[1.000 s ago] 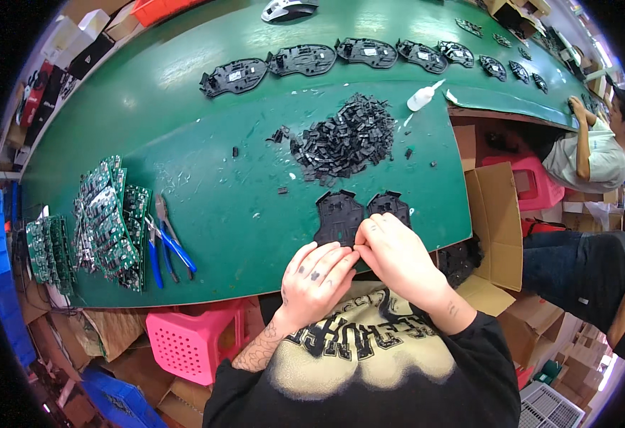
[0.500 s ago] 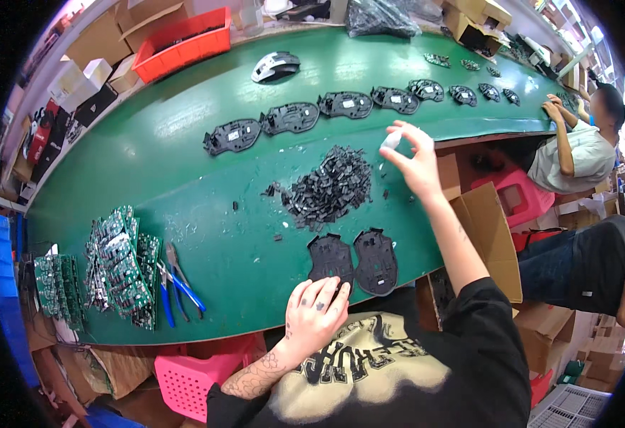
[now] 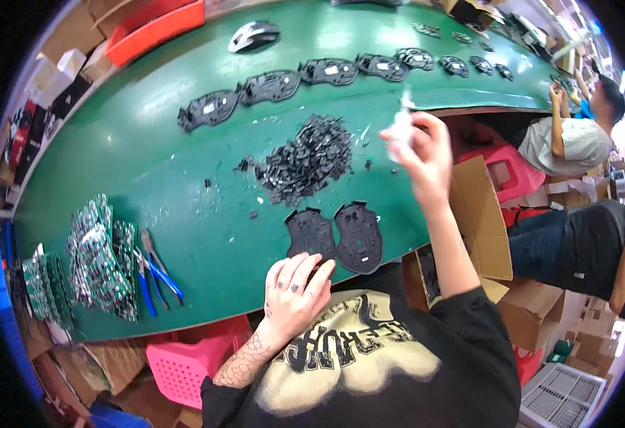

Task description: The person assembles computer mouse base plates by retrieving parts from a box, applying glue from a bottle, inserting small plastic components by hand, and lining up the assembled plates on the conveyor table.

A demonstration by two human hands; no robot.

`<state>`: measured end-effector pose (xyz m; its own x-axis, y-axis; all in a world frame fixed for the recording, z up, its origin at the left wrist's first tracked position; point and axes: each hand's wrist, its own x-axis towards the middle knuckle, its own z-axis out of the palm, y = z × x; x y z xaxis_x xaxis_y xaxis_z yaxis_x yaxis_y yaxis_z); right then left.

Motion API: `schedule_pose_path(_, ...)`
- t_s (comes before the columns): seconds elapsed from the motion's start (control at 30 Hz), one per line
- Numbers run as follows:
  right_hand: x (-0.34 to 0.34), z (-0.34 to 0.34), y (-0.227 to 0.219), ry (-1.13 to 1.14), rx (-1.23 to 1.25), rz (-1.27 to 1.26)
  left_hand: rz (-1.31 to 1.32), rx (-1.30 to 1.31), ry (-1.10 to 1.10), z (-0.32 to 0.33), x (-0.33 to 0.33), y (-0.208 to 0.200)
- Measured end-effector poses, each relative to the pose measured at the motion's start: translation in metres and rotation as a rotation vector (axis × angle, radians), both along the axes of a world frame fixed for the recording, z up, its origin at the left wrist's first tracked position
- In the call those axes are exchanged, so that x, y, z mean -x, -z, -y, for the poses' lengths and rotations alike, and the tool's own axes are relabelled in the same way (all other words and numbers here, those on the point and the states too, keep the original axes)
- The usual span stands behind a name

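Observation:
Two black mouse bottom shells lie side by side at the near edge of the green bench. My left hand [image 3: 296,291] is closed over the near end of the left shell [image 3: 311,232], its fingers covering that end. Beside it, the right shell [image 3: 360,239] lies untouched. Raised over the bench, my right hand [image 3: 426,153] is closed round a small white bottle [image 3: 402,127] with a thin nozzle pointing up; motion blurs it somewhat. A heap of small black plastic pieces [image 3: 305,160] sits beyond the shells.
Farther back runs a row of several black mouse shells [image 3: 266,86], with a white-and-black mouse [image 3: 254,36] behind. Green circuit boards [image 3: 98,257] and blue-handled pliers [image 3: 157,271] are at left. A cardboard box [image 3: 480,221] stands by my right arm. Another person [image 3: 569,139] sits at far right.
My right hand has tipped the white bottle so its nozzle now shows, pointing up. My left hand stays on the left shell. The whole view has shifted, moving the bench contents up and left.

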<state>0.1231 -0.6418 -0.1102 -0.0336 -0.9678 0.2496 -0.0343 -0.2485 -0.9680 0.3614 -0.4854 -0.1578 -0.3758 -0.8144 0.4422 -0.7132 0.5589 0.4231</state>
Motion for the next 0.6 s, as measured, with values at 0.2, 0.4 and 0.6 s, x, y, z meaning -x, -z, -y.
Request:
schedule_pose_path(0.2,0.017,-0.075,0.019,0.011,-0.174,0.89,-0.274,0.096,0.01,-0.001,-0.005,0.001)
schedule_pose_path(0.4,0.004,-0.108,0.037,0.281,-0.057,0.57,-0.241,0.066,-0.174,0.001,-0.028,-0.009)
schedule_pose_path(0.6,0.0,-0.116,0.05,0.252,0.007,0.217,-0.246,-0.106,-0.274,0.001,-0.028,-0.007)
